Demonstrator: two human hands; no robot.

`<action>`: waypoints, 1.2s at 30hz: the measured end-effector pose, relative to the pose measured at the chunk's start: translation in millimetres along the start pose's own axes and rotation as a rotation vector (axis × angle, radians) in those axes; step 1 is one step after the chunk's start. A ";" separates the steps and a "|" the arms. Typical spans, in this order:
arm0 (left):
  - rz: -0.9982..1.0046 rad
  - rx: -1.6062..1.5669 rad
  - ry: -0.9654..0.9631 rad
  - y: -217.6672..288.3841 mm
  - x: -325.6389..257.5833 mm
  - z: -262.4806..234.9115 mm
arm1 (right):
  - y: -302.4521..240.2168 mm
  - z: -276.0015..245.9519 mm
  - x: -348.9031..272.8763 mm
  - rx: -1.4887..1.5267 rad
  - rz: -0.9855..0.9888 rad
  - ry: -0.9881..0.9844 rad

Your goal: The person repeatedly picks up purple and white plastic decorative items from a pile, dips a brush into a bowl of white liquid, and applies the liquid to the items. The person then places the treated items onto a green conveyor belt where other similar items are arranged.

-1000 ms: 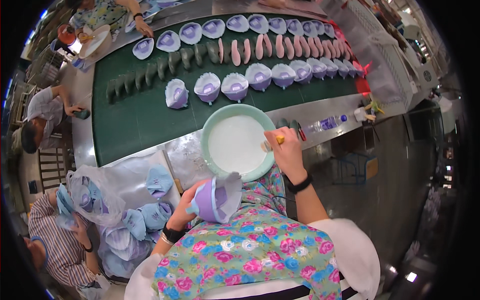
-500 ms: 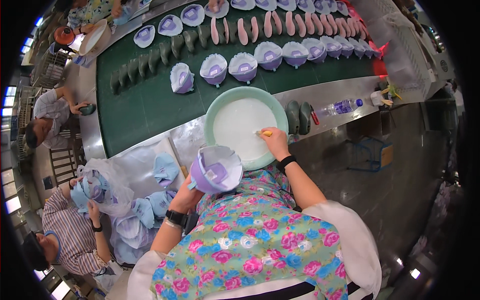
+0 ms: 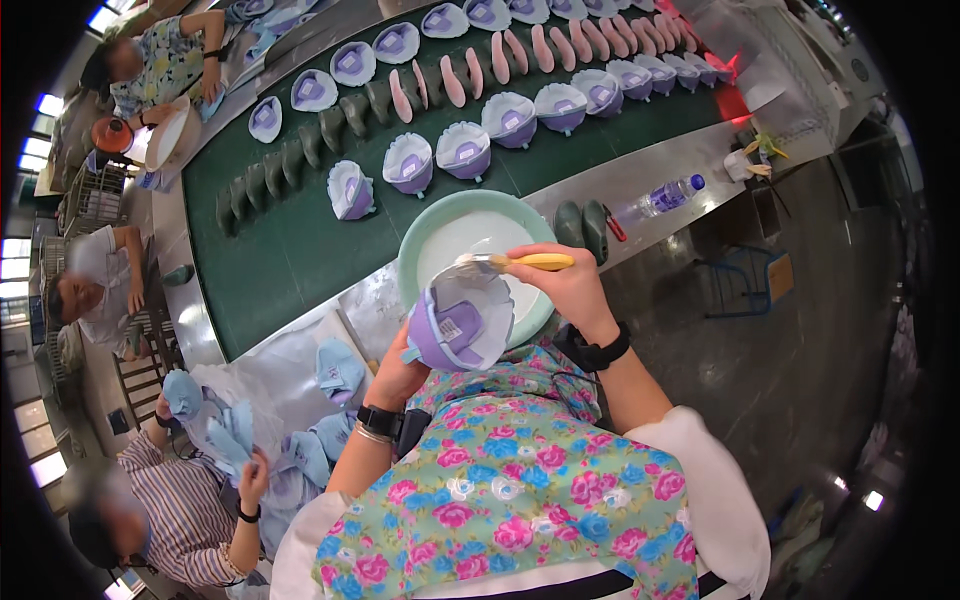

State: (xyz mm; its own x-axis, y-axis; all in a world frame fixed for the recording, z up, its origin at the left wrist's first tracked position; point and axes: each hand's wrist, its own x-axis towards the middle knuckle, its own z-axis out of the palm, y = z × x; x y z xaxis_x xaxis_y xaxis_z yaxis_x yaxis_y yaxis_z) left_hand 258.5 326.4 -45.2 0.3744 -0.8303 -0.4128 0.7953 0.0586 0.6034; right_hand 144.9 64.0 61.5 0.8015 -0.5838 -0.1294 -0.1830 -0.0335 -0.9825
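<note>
My left hand grips a purple and light-blue shoe upper from its left side, its pale inside turned up. The fingers beneath it are partly hidden. In my right hand is a brush with a yellow handle. Its bristles meet the upper's far rim; the exact contact is hard to see. Behind both hands stands a mint-green basin of white liquid, partly covered by the upper and my right hand.
A green conveyor belt carries rows of purple uppers, dark shoe lasts and pink insoles. Right of the basin lie dark lasts and a bottle. Light-blue uppers sit left, beside a co-worker in stripes.
My right hand has lifted the brush out of the basin and brought it to the upper's rim. My left hand has moved the upper slightly right and up, over the basin's near edge.
</note>
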 end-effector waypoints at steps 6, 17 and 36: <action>0.211 0.043 -0.004 9.9 0.3 -6.0 | 11.0 12.9 -24.7 -0.094 0.093 0.193; 0.347 0.034 0.083 19.3 -10.0 -11.3 | -55.3 35.4 -59.0 -0.049 0.056 -0.098; -0.451 -0.570 0.070 20.8 -32.6 9.3 | -76.8 89.2 5.3 -0.086 -0.240 -0.563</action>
State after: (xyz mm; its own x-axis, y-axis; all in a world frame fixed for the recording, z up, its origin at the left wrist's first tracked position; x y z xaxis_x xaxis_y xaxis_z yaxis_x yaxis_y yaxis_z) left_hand 258.4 349.5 -12.8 -0.0337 -0.8056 -0.5915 0.9969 0.0148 -0.0769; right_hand 214.0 135.8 124.3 0.9992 -0.0353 0.0208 0.0137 -0.1895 -0.9818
